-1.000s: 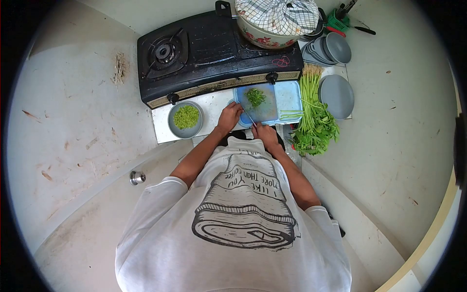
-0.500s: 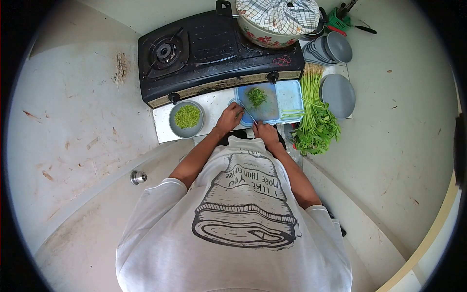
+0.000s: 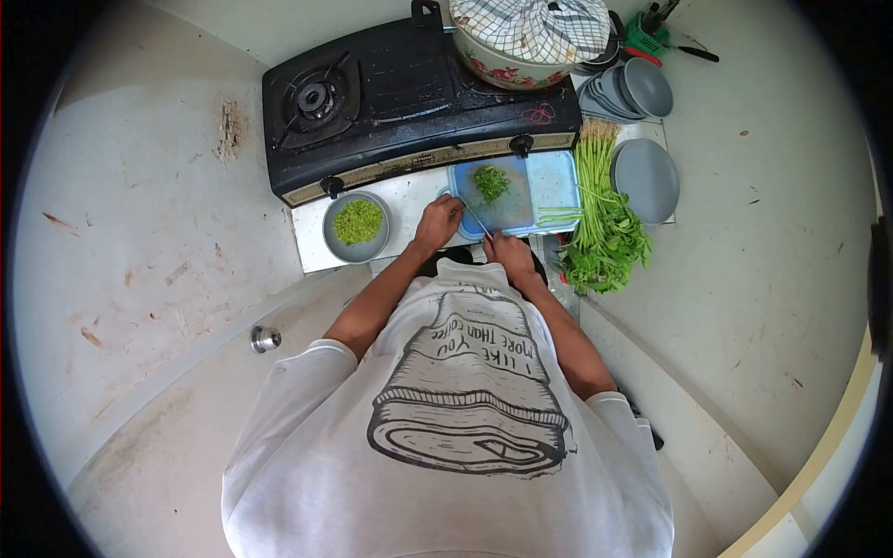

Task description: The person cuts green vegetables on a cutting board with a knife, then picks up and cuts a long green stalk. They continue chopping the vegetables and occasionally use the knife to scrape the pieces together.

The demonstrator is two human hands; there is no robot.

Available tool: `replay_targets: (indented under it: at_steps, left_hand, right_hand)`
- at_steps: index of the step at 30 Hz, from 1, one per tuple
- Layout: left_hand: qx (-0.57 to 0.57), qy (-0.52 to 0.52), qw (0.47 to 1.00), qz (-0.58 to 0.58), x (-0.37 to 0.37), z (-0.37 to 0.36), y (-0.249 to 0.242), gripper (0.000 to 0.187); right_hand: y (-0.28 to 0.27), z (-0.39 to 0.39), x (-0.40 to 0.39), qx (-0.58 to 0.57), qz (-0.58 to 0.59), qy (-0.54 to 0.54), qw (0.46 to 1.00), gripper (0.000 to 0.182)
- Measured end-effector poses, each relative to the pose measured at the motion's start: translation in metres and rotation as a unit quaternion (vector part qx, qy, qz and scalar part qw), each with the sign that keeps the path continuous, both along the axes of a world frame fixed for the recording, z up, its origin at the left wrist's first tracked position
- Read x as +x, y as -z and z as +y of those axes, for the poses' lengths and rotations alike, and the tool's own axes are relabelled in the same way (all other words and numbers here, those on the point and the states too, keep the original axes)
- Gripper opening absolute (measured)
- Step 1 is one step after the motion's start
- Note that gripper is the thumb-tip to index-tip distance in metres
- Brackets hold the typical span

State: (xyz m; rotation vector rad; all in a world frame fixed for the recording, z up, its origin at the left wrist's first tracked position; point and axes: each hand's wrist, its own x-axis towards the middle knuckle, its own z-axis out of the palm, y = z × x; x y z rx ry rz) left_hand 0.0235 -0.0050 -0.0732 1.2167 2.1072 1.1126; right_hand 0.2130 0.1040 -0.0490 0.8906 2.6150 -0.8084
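Note:
My right hand [image 3: 509, 256] is wrapped around the handle of a knife [image 3: 477, 219] at the near edge of a blue cutting board [image 3: 513, 209]. The blade slants up and left across the board's corner. At the blade's far end, my left hand [image 3: 440, 221] has its fingers curled together; whether they pinch the blade or a scrap is too small to tell. Chopped green leaves [image 3: 489, 184] lie in a small pile on the board, beyond the knife. A few cut green stalks [image 3: 558, 216] rest at the board's right side.
Left of my hands stands a grey bowl [image 3: 337, 244] of chopped pale-green pieces. A bunch of leafy greens [image 3: 605, 246] lies at right, beside a grey plate [image 3: 646, 181] and stacked grey dishes [image 3: 646, 88]. Behind is a black gas stove [image 3: 400, 102] bearing a cloth-covered pot [image 3: 516, 74].
The view has shifted very slightly. My hands, the knife and the chopped leaves stay in nearly the same places.

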Motion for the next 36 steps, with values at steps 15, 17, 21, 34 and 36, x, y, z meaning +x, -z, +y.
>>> replay_targets:
  at_steps: [15,17,21,34,36]
  left_hand:
    - [0.015,-0.039,0.998,-0.047,0.002,0.002,0.001,0.01]
    - [0.013,-0.039,0.998,-0.042,0.001,0.002,0.003,0.008]
    - [-0.013,-0.032,0.999,-0.018,0.001,0.002,0.0,0.006]
    - [0.004,-0.013,1.0,0.011,0.002,-0.004,0.002,0.011]
    - [0.009,-0.015,1.0,0.012,0.003,-0.004,0.002,0.011]
  right_hand:
    - [0.006,-0.001,0.0,-0.001,0.015,0.011,1.0,0.043]
    - [0.005,-0.001,0.0,-0.001,0.016,0.007,1.0,0.044]
    - [0.002,-0.002,0.0,-0.008,0.013,-0.001,1.0,0.044]
    - [-0.001,-0.001,-0.01,-0.003,-0.016,0.001,1.0,0.043]
    - [-0.002,0.001,-0.007,-0.002,-0.008,-0.002,1.0,0.042]
